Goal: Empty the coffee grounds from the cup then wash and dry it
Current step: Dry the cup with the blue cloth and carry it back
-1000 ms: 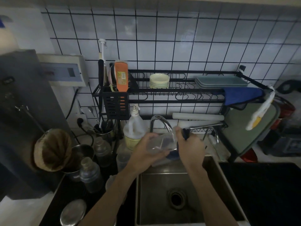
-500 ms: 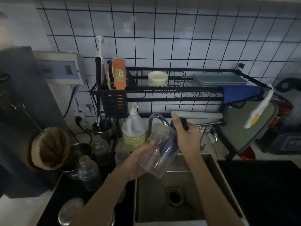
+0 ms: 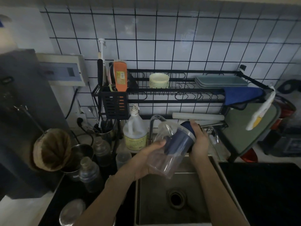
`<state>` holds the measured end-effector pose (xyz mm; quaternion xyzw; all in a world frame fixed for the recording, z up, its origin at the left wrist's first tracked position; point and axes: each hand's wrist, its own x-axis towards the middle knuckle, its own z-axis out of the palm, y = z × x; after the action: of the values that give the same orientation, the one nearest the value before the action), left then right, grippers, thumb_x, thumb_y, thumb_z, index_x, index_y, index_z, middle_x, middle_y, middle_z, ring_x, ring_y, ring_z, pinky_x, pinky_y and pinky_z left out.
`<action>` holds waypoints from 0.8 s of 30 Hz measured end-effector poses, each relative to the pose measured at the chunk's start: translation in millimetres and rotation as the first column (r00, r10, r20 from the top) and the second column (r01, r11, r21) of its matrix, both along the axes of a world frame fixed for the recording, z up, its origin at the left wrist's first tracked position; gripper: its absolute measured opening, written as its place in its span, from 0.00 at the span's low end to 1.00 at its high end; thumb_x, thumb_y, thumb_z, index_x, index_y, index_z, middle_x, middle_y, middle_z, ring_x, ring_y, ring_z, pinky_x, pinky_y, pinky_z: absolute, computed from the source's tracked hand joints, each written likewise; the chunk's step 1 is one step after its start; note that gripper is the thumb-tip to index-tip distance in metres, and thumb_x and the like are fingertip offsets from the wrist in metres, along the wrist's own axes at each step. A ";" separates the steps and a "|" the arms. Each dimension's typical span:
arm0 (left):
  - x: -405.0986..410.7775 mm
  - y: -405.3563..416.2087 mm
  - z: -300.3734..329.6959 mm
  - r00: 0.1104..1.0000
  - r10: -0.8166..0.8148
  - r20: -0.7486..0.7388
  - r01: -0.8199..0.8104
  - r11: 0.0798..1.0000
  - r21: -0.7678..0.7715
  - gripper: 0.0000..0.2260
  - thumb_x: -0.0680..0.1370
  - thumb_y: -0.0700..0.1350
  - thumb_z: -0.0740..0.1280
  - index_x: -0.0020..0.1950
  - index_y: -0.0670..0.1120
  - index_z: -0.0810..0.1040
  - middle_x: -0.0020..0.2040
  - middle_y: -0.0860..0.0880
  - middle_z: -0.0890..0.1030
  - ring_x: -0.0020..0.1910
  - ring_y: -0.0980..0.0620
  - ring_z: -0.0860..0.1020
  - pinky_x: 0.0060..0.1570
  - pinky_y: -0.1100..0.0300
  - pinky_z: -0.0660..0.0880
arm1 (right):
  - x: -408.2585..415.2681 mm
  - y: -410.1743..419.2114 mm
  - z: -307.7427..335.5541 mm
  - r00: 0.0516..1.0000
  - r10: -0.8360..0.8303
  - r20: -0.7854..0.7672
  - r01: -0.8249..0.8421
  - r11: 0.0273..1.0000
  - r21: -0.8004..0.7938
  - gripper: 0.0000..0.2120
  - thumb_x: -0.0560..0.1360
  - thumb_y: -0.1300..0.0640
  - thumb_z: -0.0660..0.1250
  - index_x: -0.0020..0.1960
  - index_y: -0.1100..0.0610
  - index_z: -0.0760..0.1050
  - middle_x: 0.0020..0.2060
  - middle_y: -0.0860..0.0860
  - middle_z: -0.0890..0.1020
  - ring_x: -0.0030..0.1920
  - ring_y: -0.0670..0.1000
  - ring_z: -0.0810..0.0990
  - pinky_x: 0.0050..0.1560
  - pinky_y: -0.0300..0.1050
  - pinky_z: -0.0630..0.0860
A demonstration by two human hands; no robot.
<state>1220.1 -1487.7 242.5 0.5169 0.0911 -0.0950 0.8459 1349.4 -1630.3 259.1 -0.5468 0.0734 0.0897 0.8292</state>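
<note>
Presently held over the sink (image 3: 200, 163): one clear plastic cup (image 3: 169, 150), tilted, long axis running from its base at lower left to its mouth at upper right. Left hand (image 3: 146, 158) grips the lower body, thumb across the near wall, fingers curled round behind. Right hand (image 3: 197, 139) is at the mouth, pressing a dark blue cloth (image 3: 179, 141) down inside; its fingers curl over the bunched end of the cloth. The mouth faces the right hand, so that hand is the nearer to the opening and the likelier to work the cloth round the inner wall; this looks like the drying step. No grounds can be made out in the cup.

Behind the cup: a curved tap (image 3: 154, 124). Just left of the tap: a pump bottle (image 3: 134, 132). Below: steel basin with a round drain (image 3: 175, 198).

Counter, left: bottles, a steel pot (image 3: 81, 152), a stained cloth coffee filter (image 3: 52, 149).

Wall: white tiles with dark grout. Black wire rack (image 3: 179, 92) holds stacked bowls (image 3: 158, 80), trays (image 3: 221, 81), a blue towel (image 3: 241, 97).

Room: dim.
</note>
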 end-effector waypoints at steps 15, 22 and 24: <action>2.6 0.5 24.2 0.991 0.095 0.098 -0.121 0.942 0.313 0.20 0.69 0.58 0.79 0.55 0.48 0.90 0.54 0.43 0.90 0.51 0.46 0.89 0.55 0.52 0.84 | -19.7 -17.0 5.0 0.978 -0.061 0.202 0.055 0.998 0.036 0.04 0.78 0.54 0.72 0.48 0.51 0.77 0.40 0.47 0.83 0.40 0.48 0.83 0.42 0.43 0.77; 6.2 3.5 23.9 0.968 0.091 0.235 -0.249 0.471 0.846 0.25 0.66 0.63 0.81 0.60 0.68 0.78 0.50 0.69 0.85 0.49 0.73 0.81 0.46 0.68 0.73 | -20.9 2.1 -8.0 0.942 0.200 0.268 -0.025 0.841 -0.540 0.18 0.79 0.39 0.68 0.37 0.50 0.78 0.39 0.50 0.85 0.39 0.48 0.83 0.47 0.45 0.79; 9.4 0.5 11.9 0.947 0.076 0.312 -0.320 0.141 0.937 0.39 0.66 0.69 0.78 0.74 0.65 0.71 0.58 0.64 0.80 0.56 0.66 0.79 0.48 0.68 0.72 | -17.1 11.0 -10.3 0.934 0.220 0.281 0.039 0.720 -0.692 0.21 0.81 0.38 0.63 0.37 0.52 0.77 0.40 0.57 0.85 0.43 0.57 0.84 0.54 0.58 0.81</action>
<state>1229.6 -1487.2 254.4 0.9273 0.1174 0.1480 0.3231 1332.4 -1619.3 248.9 -0.8246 -0.0718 0.0004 0.5611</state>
